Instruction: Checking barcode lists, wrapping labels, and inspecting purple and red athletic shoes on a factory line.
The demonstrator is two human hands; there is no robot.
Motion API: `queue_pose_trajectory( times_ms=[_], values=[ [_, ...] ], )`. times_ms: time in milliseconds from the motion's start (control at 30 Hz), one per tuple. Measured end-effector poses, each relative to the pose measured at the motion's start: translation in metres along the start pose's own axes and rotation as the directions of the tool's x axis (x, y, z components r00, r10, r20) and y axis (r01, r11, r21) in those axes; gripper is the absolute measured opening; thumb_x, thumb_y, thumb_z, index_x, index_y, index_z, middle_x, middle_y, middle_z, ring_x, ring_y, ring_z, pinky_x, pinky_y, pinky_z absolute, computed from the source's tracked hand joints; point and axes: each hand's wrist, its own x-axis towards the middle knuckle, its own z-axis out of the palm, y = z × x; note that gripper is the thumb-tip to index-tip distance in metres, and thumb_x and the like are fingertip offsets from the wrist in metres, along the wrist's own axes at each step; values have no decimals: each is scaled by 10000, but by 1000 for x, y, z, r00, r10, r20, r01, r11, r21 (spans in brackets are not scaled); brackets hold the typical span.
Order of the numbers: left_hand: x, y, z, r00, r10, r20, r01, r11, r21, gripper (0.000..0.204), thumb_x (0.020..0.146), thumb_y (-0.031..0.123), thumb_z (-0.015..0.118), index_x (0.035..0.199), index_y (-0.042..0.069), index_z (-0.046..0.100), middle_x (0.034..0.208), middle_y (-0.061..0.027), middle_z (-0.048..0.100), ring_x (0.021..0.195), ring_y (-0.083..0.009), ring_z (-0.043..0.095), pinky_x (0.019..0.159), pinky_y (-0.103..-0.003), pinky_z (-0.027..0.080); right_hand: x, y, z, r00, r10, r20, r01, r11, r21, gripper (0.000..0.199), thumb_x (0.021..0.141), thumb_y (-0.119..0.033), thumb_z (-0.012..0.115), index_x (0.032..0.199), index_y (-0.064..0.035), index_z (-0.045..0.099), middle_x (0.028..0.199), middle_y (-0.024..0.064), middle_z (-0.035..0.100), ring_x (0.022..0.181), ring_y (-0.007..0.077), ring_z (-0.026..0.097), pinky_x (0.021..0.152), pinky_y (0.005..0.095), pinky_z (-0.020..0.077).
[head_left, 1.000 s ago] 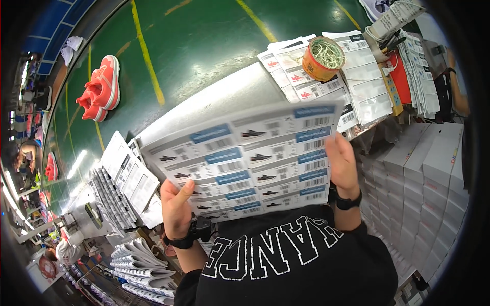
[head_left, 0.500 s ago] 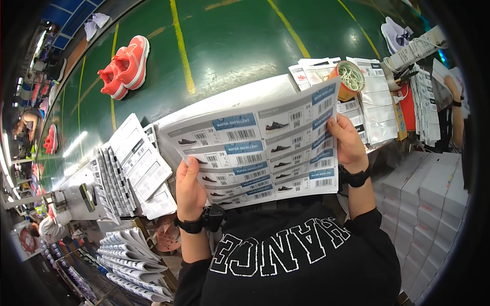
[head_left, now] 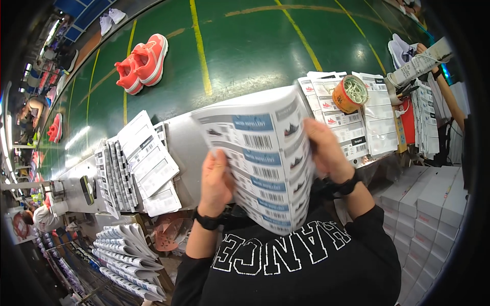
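Observation:
Between my hands is a stack of printed label sheets (head_left: 263,171), with blue bands, barcodes and small shoe pictures. It bows lengthwise, its right part curving back, slightly blurred. My left hand (head_left: 217,178) is closed on the left edge, thumb on the printed face. At the right edge, my right hand (head_left: 329,150) presses against the curved side, fingers partly hidden and smeared by motion. The sheets are held upright in front of my chest, above the near edge of the metal ledge (head_left: 181,143).
Left lie more label sheets (head_left: 148,155) and folded stacks (head_left: 117,176); several folded sheaves (head_left: 127,260) sit below. Coral shoes (head_left: 145,64) stand on the green table (head_left: 245,46). Right are a tub of rubber bands (head_left: 348,95) on sheets, white boxes (head_left: 434,204) and another person's arm (head_left: 449,94).
My hands have come closer together, and the sheets, spread wide before, now bend into a narrower curve. At the right, the other person's hand has moved up to the pale shoes.

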Motion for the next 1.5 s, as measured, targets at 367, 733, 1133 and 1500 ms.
queue_pose_trajectory(
  times_ms=[367,733,1133,1500],
  values=[
    [-1,-5,-6,976,217,8,-210,934,289,291,989,189,507,1209,1,482,1148,-110,602,1008,-164,584,879,-297,458,-31,-12,25,988,12,151,53,906,-421,457,875,-176,628,1280,-9,500,1120,173,641,954,260,643,736,369,523],
    [7,-8,-18,994,33,-101,-9,973,230,340,903,66,618,1201,-50,501,1139,-129,632,1013,-157,599,905,-291,452,-11,-53,-2,819,-573,-38,94,198,-976,221,846,-119,630,1024,11,640,851,167,671,750,258,671,650,347,505],
    [-17,17,-32,950,215,227,-146,947,-285,372,821,317,727,945,71,478,811,-102,538,684,-208,597,629,-315,536,78,-40,-80,804,-560,202,-150,-518,-842,132,812,-37,585,919,40,593,842,148,623,695,208,667,537,316,533],
    [-13,42,33,950,-64,305,23,991,135,401,784,307,749,894,-47,597,1185,-309,511,559,-199,604,533,-264,542,-29,-48,91,979,19,203,100,823,-559,116,891,-57,624,983,-16,567,804,-10,590,643,22,535,541,173,426]
  ],
)
